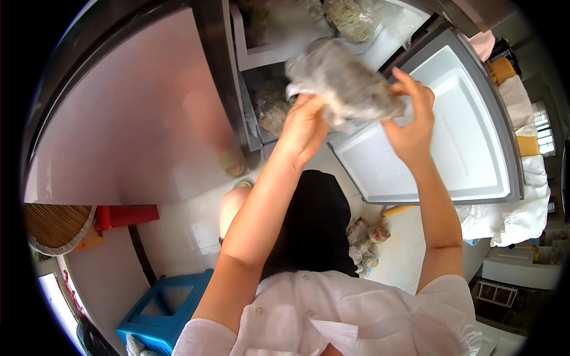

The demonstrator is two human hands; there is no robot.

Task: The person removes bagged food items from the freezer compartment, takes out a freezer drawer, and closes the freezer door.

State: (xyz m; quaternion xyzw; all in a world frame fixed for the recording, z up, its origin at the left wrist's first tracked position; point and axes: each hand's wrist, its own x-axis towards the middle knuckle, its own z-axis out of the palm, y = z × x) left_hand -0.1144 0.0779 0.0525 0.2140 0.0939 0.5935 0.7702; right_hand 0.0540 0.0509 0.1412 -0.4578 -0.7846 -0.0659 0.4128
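A plastic-wrapped bundle [350, 80] is held up in the air in front of the open freezer compartment, between an upper drawer [276, 54] and the freezer door [454, 133]. It is blurred, so its contents cannot be made out. Judging by its lumpy shape, it probably has some weight and a firm core inside a loose, crinkly skin; the film may be slippery if cold or damp. A hold around the solid body at both ends looks safer than a pinch on slack plastic.

The left hand [307, 126] is closed on the bundle's near-left edge, thumb uppermost, with the forearm slanting up from the lower left. The right hand [415, 115] curves round the right end, thumb below and fingers above, moderately parted; whether they press on it cannot be told. The right forearm rises steeply from a slightly bent elbow.
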